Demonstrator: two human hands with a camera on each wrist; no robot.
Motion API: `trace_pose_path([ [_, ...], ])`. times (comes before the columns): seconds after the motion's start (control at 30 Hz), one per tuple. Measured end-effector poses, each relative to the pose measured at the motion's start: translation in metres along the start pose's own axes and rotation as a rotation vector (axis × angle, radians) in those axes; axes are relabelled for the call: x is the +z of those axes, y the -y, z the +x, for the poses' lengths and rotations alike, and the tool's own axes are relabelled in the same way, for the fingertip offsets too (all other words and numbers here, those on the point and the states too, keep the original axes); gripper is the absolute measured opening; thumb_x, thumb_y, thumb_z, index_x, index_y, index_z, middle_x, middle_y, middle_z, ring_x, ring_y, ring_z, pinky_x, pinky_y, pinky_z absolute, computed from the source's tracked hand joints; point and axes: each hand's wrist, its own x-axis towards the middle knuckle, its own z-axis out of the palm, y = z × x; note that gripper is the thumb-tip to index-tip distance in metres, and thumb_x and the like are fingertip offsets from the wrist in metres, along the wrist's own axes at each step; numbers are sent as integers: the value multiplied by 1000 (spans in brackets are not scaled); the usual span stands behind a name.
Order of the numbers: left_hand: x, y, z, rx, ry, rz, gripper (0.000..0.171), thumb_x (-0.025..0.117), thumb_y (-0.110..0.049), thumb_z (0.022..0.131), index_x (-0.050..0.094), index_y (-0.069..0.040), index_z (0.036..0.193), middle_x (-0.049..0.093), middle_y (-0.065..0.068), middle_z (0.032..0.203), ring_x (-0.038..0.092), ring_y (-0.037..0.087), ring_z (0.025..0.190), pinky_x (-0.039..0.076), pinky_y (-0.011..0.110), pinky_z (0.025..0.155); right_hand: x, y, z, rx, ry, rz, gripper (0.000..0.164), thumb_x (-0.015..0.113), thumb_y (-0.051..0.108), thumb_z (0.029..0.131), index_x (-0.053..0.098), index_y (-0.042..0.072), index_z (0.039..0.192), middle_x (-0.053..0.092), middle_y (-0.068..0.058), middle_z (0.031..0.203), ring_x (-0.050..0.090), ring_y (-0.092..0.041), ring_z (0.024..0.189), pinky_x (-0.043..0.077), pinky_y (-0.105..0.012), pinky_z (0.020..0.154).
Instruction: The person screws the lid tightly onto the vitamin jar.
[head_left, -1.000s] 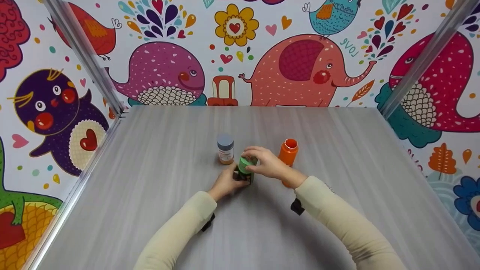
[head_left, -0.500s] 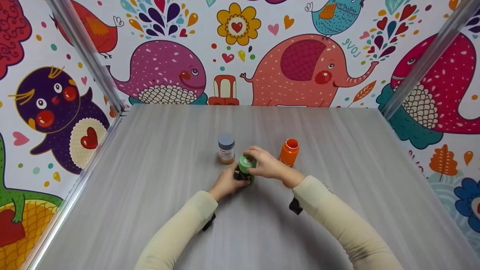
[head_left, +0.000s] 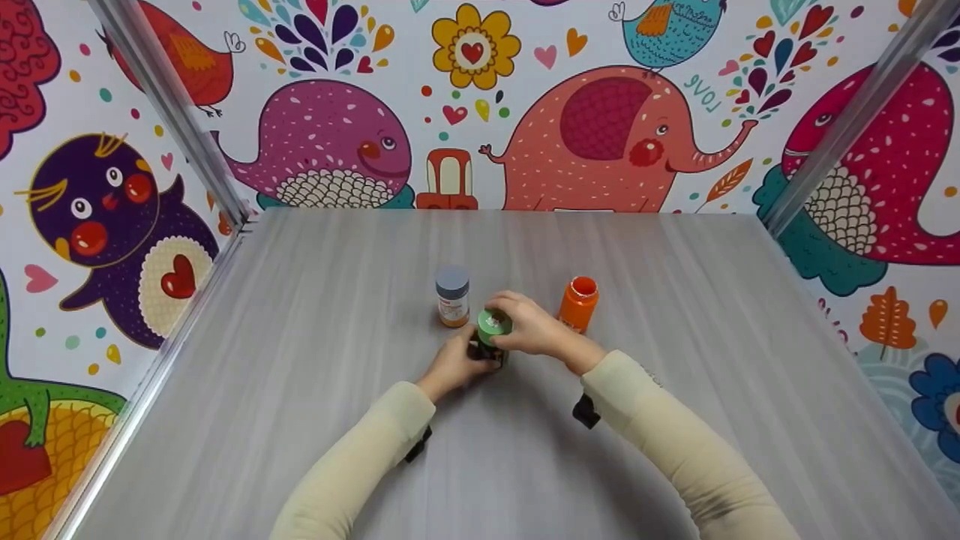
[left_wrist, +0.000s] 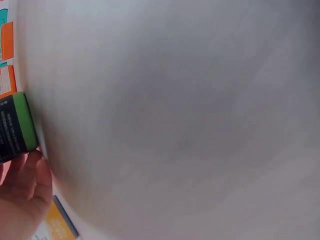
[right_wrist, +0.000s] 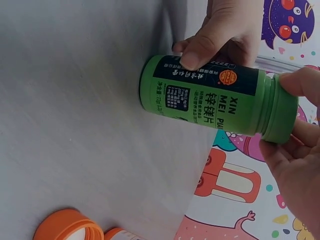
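Note:
A green bottle with a black label stands on the table between both hands. My left hand grips its body low down, with the thumb across the label in the right wrist view. My right hand holds the bottle's green cap between thumb and fingers from the right. The cap sits on the bottle's neck, a narrow ridged band showing below it in the right wrist view. In the left wrist view, the left hand wraps the green bottle near the frame's edge.
A jar with a grey lid stands just behind the left hand. An uncapped orange bottle stands beyond the right hand. An orange cap lies near it in the right wrist view, hidden behind the right forearm in the head view.
The green cap's top has come into fuller view in the head view. My right hand and wrist have turned slightly, the wrist shifting a little left. My left hand keeps its hold.

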Motion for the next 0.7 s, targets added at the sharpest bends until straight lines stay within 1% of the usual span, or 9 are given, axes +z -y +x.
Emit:
trace_pose_path([
  [0.07, 0, 0, 0, 8, -1, -1, 53, 73, -17, 77, 48, -4, 121, 56, 16, 119, 53, 29, 110, 41, 43, 95, 1, 1, 0, 27, -6, -3, 46, 66, 11, 77, 54, -4, 118, 51, -18, 122, 49, -28, 108, 45, -40, 90],
  [0.13, 1, 0, -1, 1, 0, -4, 53, 73, -17, 77, 48, -4, 121, 56, 16, 119, 52, 29, 111, 40, 43, 95, 2, 2, 0, 47, -19, -5, 46, 68, 13, 76, 54, -4, 117, 51, -17, 120, 49, -28, 106, 46, -39, 89],
  [0.33, 1, 2, 1, -1, 7, -20, 52, 73, -16, 77, 47, -5, 121, 56, 15, 120, 53, 27, 108, 41, 42, 94, 5, 4, -1, 88, -76, -37, 46, 72, 20, 75, 57, -1, 113, 53, -12, 108, 50, -24, 96, 47, -37, 83],
  [0.43, 1, 2, 1, 2, 12, -36, 53, 73, -15, 78, 46, -5, 122, 55, 14, 122, 53, 27, 109, 41, 42, 95, 8, 5, -1, 126, -108, -63, 47, 73, 25, 75, 57, 0, 111, 53, -11, 102, 50, -23, 93, 47, -36, 81],
  [0.57, 1, 2, 0, -7, 20, -47, 56, 72, -16, 78, 45, -5, 126, 52, 14, 125, 49, 27, 115, 37, 43, 99, 11, 8, -1, 183, -151, -80, 48, 75, 30, 73, 57, 0, 106, 51, -8, 95, 48, -22, 88, 45, -34, 78],
  [0.7, 0, 2, -1, 1, 13, -37, 55, 73, -18, 78, 46, -6, 124, 53, 13, 125, 50, 27, 114, 38, 44, 98, 15, 10, 0, 232, -179, -90, 48, 76, 35, 72, 55, 2, 100, 49, -7, 91, 45, -21, 85, 42, -32, 74],
])
